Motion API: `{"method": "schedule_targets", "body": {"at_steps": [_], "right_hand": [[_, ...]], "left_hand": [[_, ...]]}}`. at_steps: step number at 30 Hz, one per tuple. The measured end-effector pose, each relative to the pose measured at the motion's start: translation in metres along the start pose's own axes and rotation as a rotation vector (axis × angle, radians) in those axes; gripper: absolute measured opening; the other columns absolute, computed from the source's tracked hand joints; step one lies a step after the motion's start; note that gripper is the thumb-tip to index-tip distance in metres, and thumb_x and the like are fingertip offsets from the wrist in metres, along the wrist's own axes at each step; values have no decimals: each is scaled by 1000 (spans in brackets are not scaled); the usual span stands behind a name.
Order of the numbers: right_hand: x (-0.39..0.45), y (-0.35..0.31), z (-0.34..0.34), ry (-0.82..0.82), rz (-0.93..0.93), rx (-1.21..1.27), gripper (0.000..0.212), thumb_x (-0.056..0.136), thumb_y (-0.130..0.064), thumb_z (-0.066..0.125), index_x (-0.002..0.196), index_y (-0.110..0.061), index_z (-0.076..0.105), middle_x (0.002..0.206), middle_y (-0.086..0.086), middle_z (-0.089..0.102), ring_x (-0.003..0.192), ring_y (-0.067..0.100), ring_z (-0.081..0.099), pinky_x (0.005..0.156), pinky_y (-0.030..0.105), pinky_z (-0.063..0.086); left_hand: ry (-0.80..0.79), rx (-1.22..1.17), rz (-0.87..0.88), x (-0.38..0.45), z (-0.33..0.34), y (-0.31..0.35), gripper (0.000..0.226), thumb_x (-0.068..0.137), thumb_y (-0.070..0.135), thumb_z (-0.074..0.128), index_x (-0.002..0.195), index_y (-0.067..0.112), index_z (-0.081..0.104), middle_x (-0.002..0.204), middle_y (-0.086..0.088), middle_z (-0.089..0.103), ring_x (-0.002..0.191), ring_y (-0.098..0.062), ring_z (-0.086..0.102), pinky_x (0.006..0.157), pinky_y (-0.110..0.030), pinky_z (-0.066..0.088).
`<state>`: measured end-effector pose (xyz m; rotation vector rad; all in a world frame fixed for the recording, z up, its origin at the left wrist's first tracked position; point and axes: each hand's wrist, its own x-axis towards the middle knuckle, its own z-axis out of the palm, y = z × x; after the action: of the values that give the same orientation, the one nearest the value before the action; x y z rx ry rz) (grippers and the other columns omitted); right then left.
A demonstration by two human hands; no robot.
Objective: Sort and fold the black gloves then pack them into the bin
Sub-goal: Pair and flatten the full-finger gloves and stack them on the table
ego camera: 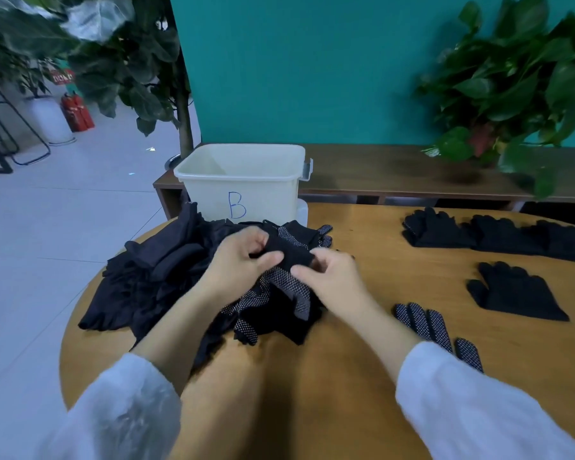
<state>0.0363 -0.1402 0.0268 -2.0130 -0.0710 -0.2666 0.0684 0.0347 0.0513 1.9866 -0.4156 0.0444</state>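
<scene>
Head view: round wooden table [346,376] seen from above the hands
Pile: loose heap of black fabric gloves [153,277] on the left, near the cream plastic bin marked B [243,184], which looks empty
Left hand [236,260]: fingers curled, pinching a black dotted-palm glove [289,260] atop the heap
Right hand [332,273]: thumb and fingers pinching the same glove
Sorted: flat black gloves [518,290] laid out far right
Risk: lifting may drag tangled neighbours along, since the gloves overlap
</scene>
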Motion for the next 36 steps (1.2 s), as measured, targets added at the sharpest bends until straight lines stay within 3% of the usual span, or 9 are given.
{"method": "schedule_targets", "body": {"at_steps": [4,8,11,15,18,23,31,34,36], "right_hand": [[2,-41,-46,-34,17,220,26,88,-1,67,65,-4,55,52,-8,56,46,0,47,48,15,38],[-1,-73,-91,-92,-12,217,28,90,-6,66,65,-16,59,61,-3,62,59,14,54,58,24,43],[-4,-82,-118,-79,1,182,35,90,-7,65,59,-16,53,59,-3,57,58,13,53,61,24,43],[-21,-79,-144,-74,45,26,38,88,-16,68,56,-16,48,62,6,44,59,17,40,59,27,34],[-38,-78,-162,-72,66,75,27,91,-19,66,72,-2,59,71,13,54,63,21,47,60,32,41],[-50,-59,-187,-133,132,116,16,93,-15,64,96,-3,73,95,14,74,81,20,67,84,39,55],[-34,-9,-215,-65,158,178,32,90,-18,68,58,-16,65,65,2,61,60,15,54,63,28,41],[-23,9,-220,6,160,183,53,87,-17,71,44,-21,41,53,-1,38,50,11,36,51,24,31],[-15,19,-222,40,162,208,53,87,-14,71,42,-21,44,49,-5,42,46,8,40,49,20,37]], "left_hand": [[-54,-155,-32,2,-9,50,11,87,7,71,95,3,64,87,-8,76,82,-21,73,77,-31,58],[-84,-268,-31,5,-7,88,25,87,9,70,110,0,66,98,-18,74,95,-35,71,88,-44,57],[-163,-328,-42,4,2,106,20,88,10,69,106,3,68,98,-15,74,86,-27,70,82,-37,58],[-277,-199,-57,-2,21,115,70,66,42,85,92,-15,55,92,-14,60,83,-25,53,88,-40,44],[-316,-249,-67,-5,40,122,36,85,23,75,76,-2,52,85,-13,51,71,-23,47,75,-29,46],[-332,-241,-100,-3,74,131,38,92,16,65,62,15,43,52,6,42,50,-7,41,63,-18,45],[-338,-309,-119,24,124,120,34,89,20,71,58,16,57,69,-9,46,65,-17,43,69,-23,44],[-266,-367,-130,40,143,113,19,85,14,74,69,9,67,75,-13,62,73,-22,54,81,-34,51],[-222,-395,-145,50,154,108,11,84,11,75,80,3,69,86,-14,71,79,-23,62,84,-36,53]]}}
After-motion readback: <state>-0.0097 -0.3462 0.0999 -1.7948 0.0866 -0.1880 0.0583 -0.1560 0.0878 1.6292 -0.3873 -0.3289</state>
